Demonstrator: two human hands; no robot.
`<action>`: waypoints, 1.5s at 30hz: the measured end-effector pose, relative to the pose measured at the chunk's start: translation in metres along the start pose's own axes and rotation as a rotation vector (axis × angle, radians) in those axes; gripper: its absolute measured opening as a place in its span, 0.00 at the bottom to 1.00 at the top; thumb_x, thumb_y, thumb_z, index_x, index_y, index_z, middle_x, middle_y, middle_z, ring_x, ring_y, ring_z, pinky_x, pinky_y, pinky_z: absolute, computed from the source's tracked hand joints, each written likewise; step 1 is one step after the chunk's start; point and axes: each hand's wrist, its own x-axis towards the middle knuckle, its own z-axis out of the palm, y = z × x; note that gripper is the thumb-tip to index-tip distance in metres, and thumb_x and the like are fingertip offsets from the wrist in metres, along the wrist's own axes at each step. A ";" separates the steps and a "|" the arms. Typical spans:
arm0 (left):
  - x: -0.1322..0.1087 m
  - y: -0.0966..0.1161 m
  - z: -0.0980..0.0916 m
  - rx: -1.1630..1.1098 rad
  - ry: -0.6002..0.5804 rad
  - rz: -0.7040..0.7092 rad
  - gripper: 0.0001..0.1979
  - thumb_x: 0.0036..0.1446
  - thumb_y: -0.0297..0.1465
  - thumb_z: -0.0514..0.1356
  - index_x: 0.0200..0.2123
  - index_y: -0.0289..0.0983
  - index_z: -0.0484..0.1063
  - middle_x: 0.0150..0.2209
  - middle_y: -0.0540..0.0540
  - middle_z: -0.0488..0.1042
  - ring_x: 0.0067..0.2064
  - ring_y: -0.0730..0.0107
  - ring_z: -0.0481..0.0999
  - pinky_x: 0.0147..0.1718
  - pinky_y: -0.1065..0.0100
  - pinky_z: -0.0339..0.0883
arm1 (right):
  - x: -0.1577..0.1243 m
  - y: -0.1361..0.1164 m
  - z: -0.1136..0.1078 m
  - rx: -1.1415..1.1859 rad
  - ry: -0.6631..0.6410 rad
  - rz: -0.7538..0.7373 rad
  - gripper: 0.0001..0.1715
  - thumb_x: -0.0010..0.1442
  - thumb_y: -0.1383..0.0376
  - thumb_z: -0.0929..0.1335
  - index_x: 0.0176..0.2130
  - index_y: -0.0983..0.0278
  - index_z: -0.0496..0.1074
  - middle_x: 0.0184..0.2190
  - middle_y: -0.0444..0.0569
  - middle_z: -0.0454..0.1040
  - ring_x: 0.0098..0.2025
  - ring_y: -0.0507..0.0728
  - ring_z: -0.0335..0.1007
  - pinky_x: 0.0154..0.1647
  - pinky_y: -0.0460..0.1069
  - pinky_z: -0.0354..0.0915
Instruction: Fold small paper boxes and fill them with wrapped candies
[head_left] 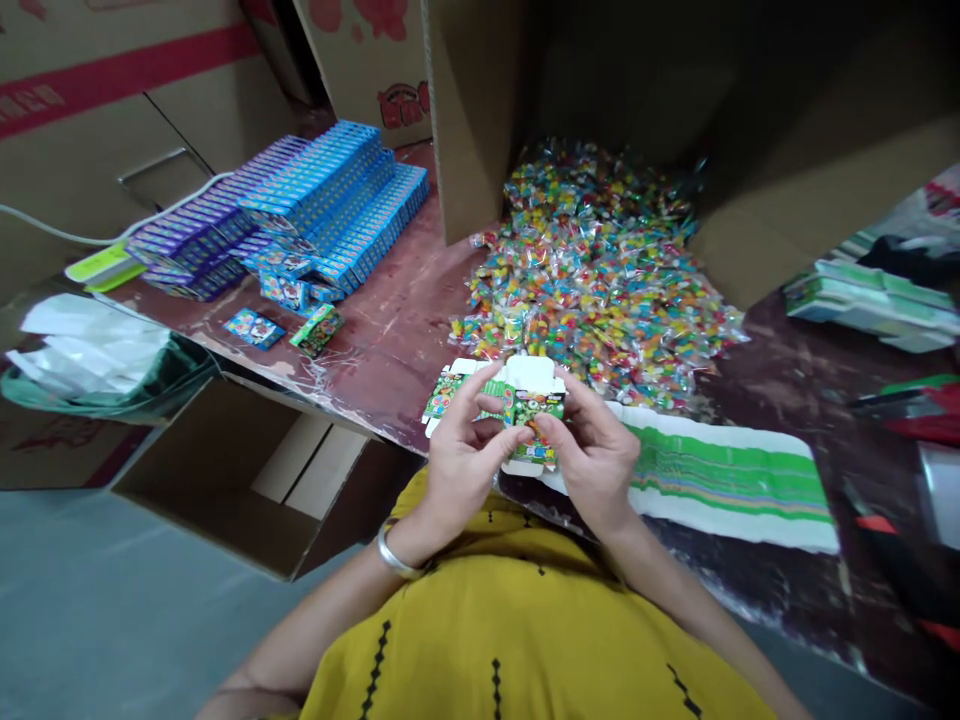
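Observation:
Both hands hold one small green printed carton (517, 405) with white flaps open, just above the near table edge. My left hand (466, 455) pinches its left side with fingers curled. My right hand (592, 455) grips the right side, thumb on the front. Behind the carton lies a big heap of small clear packets of coloured candy (600, 270).
A fanned row of flat green-and-white carton blanks (720, 480) lies right of my hands. Stacks of blue and purple filled cartons (300, 205) stand far left, with loose ones (315, 328) nearby. An open cardboard box (247, 480) sits on the floor left. Large cartons (465, 110) wall the back.

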 end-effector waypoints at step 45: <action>0.000 -0.005 -0.023 0.101 -0.235 0.048 0.25 0.60 0.28 0.64 0.58 0.47 0.63 0.48 0.46 0.72 0.40 0.73 0.76 0.38 0.71 0.76 | 0.064 -0.025 -0.012 0.183 -0.461 0.220 0.14 0.54 0.60 0.78 0.25 0.63 0.75 0.25 0.45 0.75 0.30 0.53 0.69 0.33 0.49 0.66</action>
